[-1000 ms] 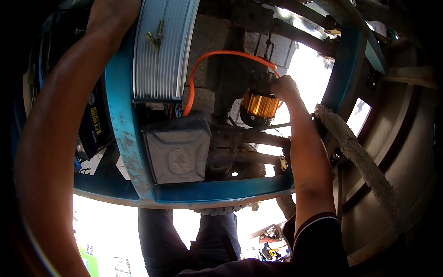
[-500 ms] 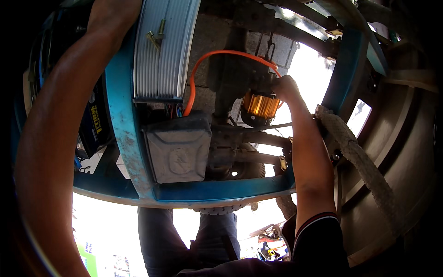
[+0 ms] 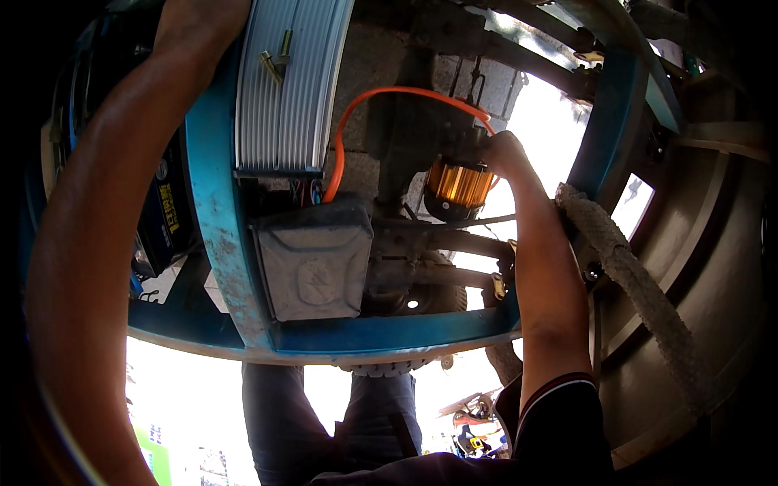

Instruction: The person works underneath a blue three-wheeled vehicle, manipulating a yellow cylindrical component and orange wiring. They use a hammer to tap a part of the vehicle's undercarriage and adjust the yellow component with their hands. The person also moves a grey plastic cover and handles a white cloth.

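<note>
My right hand [image 3: 503,154] reaches down to the end of a copper-coloured finned motor [image 3: 459,185] with black ends. Its fingers look curled in, but shade and the back of the hand hide what they hold. Close to that hand ends a thick orange cable [image 3: 387,91], which arches over from beside a grey plastic box [image 3: 314,263]. At the top left my left hand [image 3: 203,18] lies by the blue frame beam, next to a silver finned metal case [image 3: 284,105]. The picture's edge cuts off its fingers. Two bolts [image 3: 276,65] lie on the case.
A blue steel frame [image 3: 389,334] runs around the opening, with a worn beam [image 3: 223,235] at left. Batteries [image 3: 166,215] sit beyond that beam. A rough padded bar [image 3: 628,267] slants down the right side. Dark axle parts and a tyre [image 3: 442,300] lie below.
</note>
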Demonstrator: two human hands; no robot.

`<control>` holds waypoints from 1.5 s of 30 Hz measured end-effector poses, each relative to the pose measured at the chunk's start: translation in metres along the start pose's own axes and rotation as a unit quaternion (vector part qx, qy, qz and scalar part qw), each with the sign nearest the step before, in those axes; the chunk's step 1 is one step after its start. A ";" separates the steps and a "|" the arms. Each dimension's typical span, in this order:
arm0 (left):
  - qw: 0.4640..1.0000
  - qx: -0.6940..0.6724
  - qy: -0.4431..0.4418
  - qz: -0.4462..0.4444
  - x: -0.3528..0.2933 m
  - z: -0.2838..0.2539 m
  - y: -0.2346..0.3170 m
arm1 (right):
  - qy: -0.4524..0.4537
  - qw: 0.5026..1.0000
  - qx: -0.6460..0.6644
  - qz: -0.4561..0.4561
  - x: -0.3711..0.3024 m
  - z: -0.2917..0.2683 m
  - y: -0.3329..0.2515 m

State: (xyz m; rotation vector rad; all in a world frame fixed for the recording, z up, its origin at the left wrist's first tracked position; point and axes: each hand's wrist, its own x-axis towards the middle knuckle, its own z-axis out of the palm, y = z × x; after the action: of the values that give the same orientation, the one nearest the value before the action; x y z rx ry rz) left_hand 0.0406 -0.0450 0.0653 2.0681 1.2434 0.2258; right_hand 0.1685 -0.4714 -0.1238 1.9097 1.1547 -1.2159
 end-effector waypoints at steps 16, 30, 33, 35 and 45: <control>1.000 0.012 0.005 0.017 0.001 0.005 -0.008 | 0.053 0.954 0.248 0.159 -0.001 0.008 -0.006; 0.999 0.036 0.013 0.016 0.027 0.006 -0.029 | 0.096 0.900 0.356 0.232 -0.005 -0.015 -0.023; 0.996 0.081 0.029 0.025 0.027 0.007 -0.028 | 0.083 0.888 0.364 0.267 -0.012 -0.021 -0.027; 0.996 0.083 0.037 0.017 0.026 0.009 -0.026 | 0.084 0.898 0.346 0.260 -0.022 -0.028 -0.030; 0.994 0.092 0.045 0.024 0.027 0.010 -0.029 | 0.525 0.668 0.508 -0.142 -0.147 -0.244 -0.171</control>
State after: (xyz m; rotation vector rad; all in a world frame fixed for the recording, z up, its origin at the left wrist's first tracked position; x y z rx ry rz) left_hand 0.0387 -0.0187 0.0340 2.2688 1.3127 0.2356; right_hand 0.0825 -0.2463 0.1045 3.7275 1.4529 -0.8795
